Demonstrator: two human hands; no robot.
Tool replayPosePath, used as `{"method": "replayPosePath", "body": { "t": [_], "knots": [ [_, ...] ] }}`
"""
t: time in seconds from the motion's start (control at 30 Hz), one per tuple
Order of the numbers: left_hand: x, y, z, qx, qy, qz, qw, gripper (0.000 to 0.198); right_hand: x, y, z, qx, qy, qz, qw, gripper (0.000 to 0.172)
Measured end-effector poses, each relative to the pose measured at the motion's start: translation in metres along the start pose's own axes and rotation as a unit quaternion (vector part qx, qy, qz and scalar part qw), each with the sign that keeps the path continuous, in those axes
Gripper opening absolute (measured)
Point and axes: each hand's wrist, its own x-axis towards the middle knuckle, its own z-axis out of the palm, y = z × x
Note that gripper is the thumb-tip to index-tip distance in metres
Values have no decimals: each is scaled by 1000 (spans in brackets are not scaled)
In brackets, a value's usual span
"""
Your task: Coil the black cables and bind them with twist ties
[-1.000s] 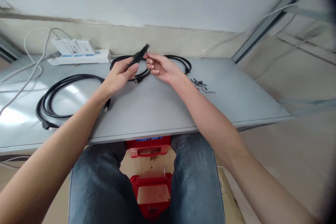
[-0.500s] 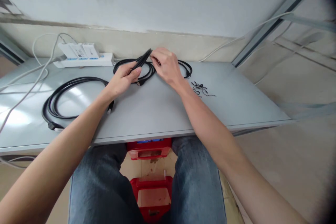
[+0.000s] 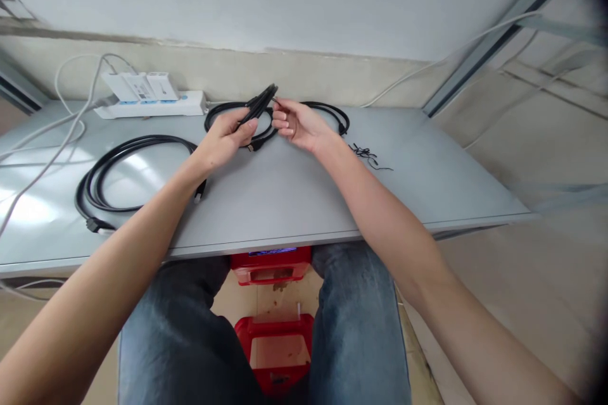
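Over the table (image 3: 285, 202), in the head view, your left hand (image 3: 224, 139) is closed round a black cable bundle (image 3: 259, 106) — thumb on the near side, the far end tilted up toward the wall. Your right hand (image 3: 301, 125) is at that far end, thumb and forefinger pinched on a thin dark strand (image 3: 277, 100), the other fingers loosely curled. Beneath the bundle lies a coil (image 3: 208, 121); right of your right hand — near the wrist — sit loose ties (image 3: 365, 154).
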Motion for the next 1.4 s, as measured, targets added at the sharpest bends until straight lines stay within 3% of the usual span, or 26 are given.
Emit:
{"method": "replayPosePath", "body": {
  "t": [0.3, 0.43, 0.53, 0.6, 0.63, 0.77, 0.8, 0.83, 0.9, 1.03, 1.13, 1.27, 1.4],
  "knots": [
    [0, 0, 1, 0, 5, -10, 1000, 64, -2, 0, -4, 47, -34, 54, 997, 30],
    [0, 0, 0, 10, 5, -12, 1000, 62, 6, 2, -11, -30, -24, -10, 999, 28],
    [-1, 2, -2, 12, 4, -11, 1000, 62, 9, 3, -17, -165, -9, -121, 979, 34],
    [-1, 3, -2, 12, 1, -9, 1000, 63, 8, 3, -20, -291, 15, -217, 932, 34],
    [-2, 4, -2, 13, 0, -8, 1000, 64, 6, 2, -20, -362, 29, -264, 894, 33],
    [-2, 4, -3, 15, 4, -9, 1000, 68, -2, 1, -16, -606, 74, -385, 692, 24],
    [-2, 4, -4, 13, 5, -9, 1000, 69, -3, 2, -15, -634, 80, -394, 660, 23],
    [-1, 4, -4, 11, 6, -8, 1000, 70, -3, 3, -13, -645, 85, -397, 648, 23],
    [-1, 3, -5, 10, 5, -4, 1000, 71, -2, 7, -13, -627, 90, -395, 666, 22],
    [0, 1, -5, 12, 0, -1, 1000, 70, 9, 12, -18, -529, 108, -400, 741, 18],
    [0, 0, -4, 14, 1, -2, 1000, 69, 18, 11, -22, -495, 120, -389, 768, 14],
    [0, 0, -3, 15, -6, 10, 1000, 70, 21, 6, -21, -472, 116, -361, 796, 24],
    [-1, 3, -3, 15, -10, 8, 1000, 69, 19, 4, -18, -398, 77, -314, 859, 37]
  ]
}}
